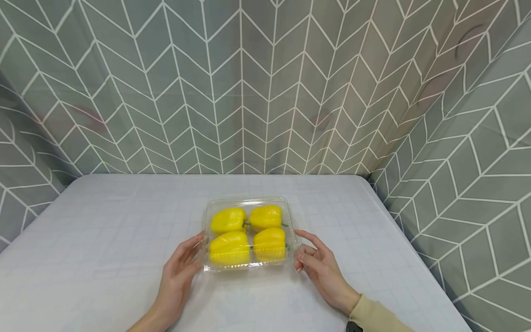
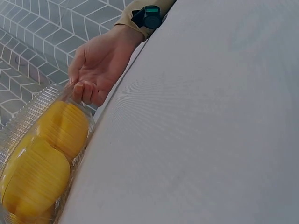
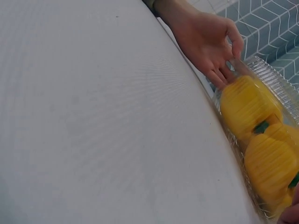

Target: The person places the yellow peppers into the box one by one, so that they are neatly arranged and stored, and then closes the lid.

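A clear plastic clamshell container [image 1: 247, 267] sits on the table in the head view, its lid down over several yellow bell peppers [image 1: 229, 249] with green stems. My left hand [image 1: 176, 279] holds its left side, thumb near the front corner and fingers along the side. At the right side is my right hand [image 1: 321, 267], index finger reaching along the edge, the other fingers curled by the front corner. The left wrist view shows the right hand [image 2: 103, 60] gripping the container's end. In the right wrist view, the left hand [image 3: 205, 42] grips the opposite end.
A pale cloth with a faint grid covers the table [image 1: 103, 221]. Behind it and along the sides hang grey curtains [image 1: 257, 92] with a white chevron pattern. A dark watch [image 2: 150, 17] is on the right wrist, beside a beige sleeve [image 1: 375, 313].
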Demonstrator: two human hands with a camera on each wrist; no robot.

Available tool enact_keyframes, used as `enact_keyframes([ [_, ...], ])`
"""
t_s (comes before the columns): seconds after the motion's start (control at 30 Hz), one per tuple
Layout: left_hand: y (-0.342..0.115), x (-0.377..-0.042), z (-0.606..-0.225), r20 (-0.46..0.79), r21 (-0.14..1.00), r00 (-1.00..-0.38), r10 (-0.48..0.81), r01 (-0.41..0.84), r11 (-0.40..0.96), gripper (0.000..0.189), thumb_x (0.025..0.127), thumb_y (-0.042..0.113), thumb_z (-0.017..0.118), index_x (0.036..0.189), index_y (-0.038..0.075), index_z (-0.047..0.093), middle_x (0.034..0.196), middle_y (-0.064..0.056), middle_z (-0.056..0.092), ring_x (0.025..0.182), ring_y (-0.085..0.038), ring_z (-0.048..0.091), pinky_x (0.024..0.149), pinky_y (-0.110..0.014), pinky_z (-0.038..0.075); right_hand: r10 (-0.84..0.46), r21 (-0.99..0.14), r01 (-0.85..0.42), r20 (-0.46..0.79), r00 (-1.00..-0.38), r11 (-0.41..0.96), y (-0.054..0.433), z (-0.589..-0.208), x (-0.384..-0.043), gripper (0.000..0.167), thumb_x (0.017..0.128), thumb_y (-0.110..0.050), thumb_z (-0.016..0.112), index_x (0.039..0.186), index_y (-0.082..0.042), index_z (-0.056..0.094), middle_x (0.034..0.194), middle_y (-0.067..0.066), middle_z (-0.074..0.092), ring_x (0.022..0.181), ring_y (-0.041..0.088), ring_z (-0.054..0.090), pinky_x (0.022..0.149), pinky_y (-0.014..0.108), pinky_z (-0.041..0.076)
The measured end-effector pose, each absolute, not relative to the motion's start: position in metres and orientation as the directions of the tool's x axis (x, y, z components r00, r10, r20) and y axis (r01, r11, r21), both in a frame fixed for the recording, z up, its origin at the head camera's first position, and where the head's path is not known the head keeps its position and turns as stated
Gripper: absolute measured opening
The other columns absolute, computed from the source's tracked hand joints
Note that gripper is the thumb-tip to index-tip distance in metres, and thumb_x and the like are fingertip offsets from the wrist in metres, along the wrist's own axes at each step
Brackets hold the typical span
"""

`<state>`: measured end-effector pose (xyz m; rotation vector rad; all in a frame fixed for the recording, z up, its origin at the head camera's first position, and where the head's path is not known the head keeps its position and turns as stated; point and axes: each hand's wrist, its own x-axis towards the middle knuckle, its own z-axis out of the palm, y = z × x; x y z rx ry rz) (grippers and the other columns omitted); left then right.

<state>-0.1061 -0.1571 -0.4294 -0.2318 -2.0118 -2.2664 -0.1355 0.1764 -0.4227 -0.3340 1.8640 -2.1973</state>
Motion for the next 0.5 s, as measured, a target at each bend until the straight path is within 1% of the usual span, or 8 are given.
enact_keyframes([
  [0.17,-0.155,-0.108,-0.43,0.187,0.976,-0.982,0.029,0.183,-0.12,0.051,0.096,-0.005,0.05,0.145,-0.001,0.039,0.151,-0.004,0.041,0.135,-0.002,0.044,0.107,-0.012,0.041,-0.292,-0.983,0.061,-0.007,-0.956,-0.174,0.177,-0.423,-0.136,0.056,0.099,-0.007,0.058,0.148,-0.003,0.031,0.082,-0.001,0.057,0.078,0.013,0.059,0.073,0.022,0.055],
  [0.3,-0.153,-0.109,-0.43,0.195,0.977,-0.98,0.029,0.192,-0.098,0.049,0.097,-0.003,0.05,0.145,0.001,0.041,0.152,-0.006,0.041,0.136,-0.004,0.043,0.107,-0.011,0.041,-0.281,-0.983,0.056,-0.004,-0.96,-0.175,0.179,-0.426,-0.137,0.053,0.099,-0.007,0.059,0.145,-0.003,0.034,0.082,-0.001,0.059,0.079,0.012,0.062,0.074,0.022,0.057],
  [0.4,-0.152,-0.111,-0.432,0.228,0.973,-0.973,0.033,0.226,-0.046,0.048,0.097,-0.004,0.051,0.144,0.002,0.043,0.152,-0.011,0.041,0.136,-0.005,0.044,0.107,-0.012,0.042,-0.26,-0.989,0.0,0.038,-0.965,-0.147,0.181,-0.43,-0.137,0.05,0.099,-0.007,0.058,0.144,-0.002,0.036,0.081,0.0,0.059,0.077,0.013,0.062,0.072,0.024,0.058],
  [0.5,-0.15,-0.113,-0.434,0.267,0.963,-0.963,0.023,0.268,0.024,0.047,0.097,-0.005,0.052,0.143,0.002,0.045,0.15,-0.015,0.044,0.134,-0.005,0.047,0.106,-0.013,0.043,-0.217,-0.993,-0.109,0.117,-0.969,-0.049,0.184,-0.433,-0.136,0.046,0.101,-0.007,0.055,0.144,-0.001,0.039,0.078,0.002,0.061,0.073,0.014,0.062,0.068,0.027,0.059],
])
